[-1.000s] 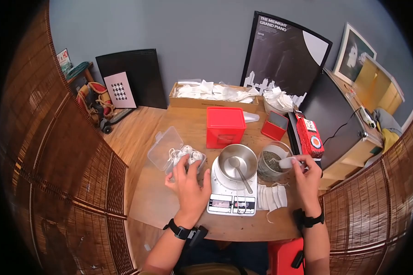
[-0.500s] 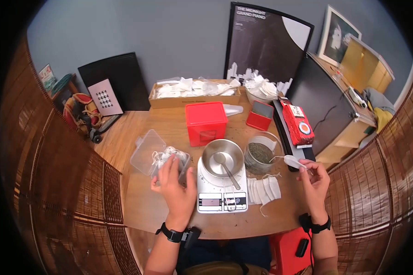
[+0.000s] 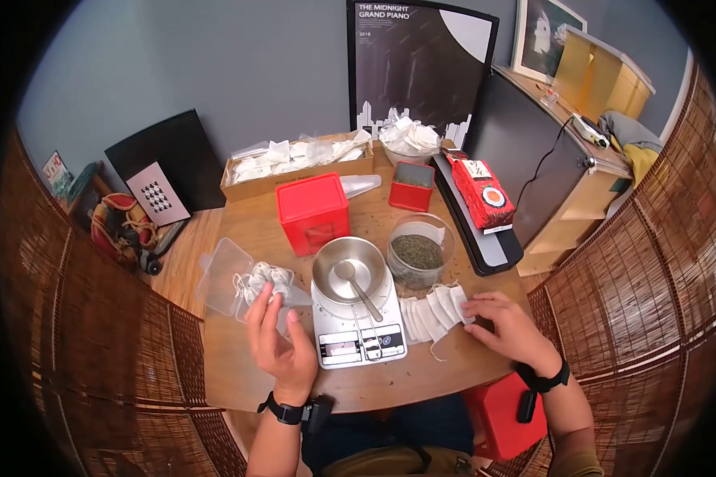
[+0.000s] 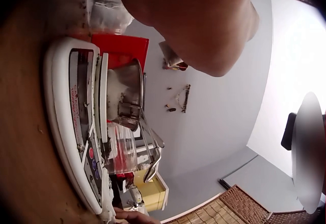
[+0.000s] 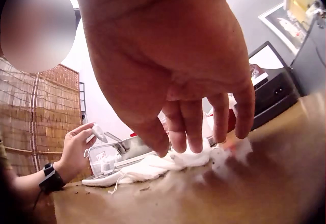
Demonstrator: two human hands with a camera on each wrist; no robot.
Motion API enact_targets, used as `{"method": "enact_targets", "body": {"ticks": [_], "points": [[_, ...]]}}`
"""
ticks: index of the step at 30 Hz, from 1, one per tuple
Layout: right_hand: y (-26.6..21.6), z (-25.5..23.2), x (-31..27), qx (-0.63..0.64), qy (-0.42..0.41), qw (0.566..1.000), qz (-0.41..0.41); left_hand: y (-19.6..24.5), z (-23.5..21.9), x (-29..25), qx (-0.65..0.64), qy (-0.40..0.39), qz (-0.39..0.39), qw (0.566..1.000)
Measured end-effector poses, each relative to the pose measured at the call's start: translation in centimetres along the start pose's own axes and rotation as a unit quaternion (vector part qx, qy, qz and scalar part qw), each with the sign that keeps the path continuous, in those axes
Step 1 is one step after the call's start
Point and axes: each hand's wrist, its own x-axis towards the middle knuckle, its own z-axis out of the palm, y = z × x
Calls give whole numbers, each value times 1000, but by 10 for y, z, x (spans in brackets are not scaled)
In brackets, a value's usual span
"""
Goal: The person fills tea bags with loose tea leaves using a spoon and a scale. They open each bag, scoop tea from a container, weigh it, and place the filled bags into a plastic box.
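Observation:
My right hand (image 3: pixel 513 334) is at the right end of a row of flat white drawstring tea bags (image 3: pixel 429 314), fingertips at the last bag; in the right wrist view its fingers point down, spread. Raised by the clear lidded box (image 3: pixel 215 274), my left hand (image 3: pixel 282 350) has thumb and fingers apart. Its fingertips overlap filled tea bags (image 3: pixel 256 277). A white thing (image 5: pixel 99 132) shows at those fingertips in the right wrist view. Between the hands, a metal pot (image 3: pixel 358 253) with a spoon (image 3: pixel 363 298) stands on a white digital scale (image 3: pixel 320 322).
Behind the bags stands a clear jar (image 3: pixel 410 278) of dried leaves. A red canister (image 3: pixel 313 219), small open red tin (image 3: pixel 410 196), cardboard box (image 3: pixel 294 176) of white bags, heaped bowl (image 3: pixel 410 151) and red packet (image 3: pixel 481 195) line the back. Woven screens flank the table.
My right hand has come left and down to the row; the stringed white bag it pinched no longer shows in its fingers. My left hand stays by the box. The head view has shifted right.

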Motion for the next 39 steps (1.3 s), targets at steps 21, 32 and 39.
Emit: {"method": "enact_targets", "body": {"ticks": [21,32,39], "points": [[-120,47,114,228,8,969,-92,-14,9,-4,-566,-151,-339,736],[-119,71,116,216,61,969,-106,-16,13,-8,-584,-180,-319,724],[-124,50,114,238,101,961,-95,-9,10,-2,-568,-167,-350,726]]}}
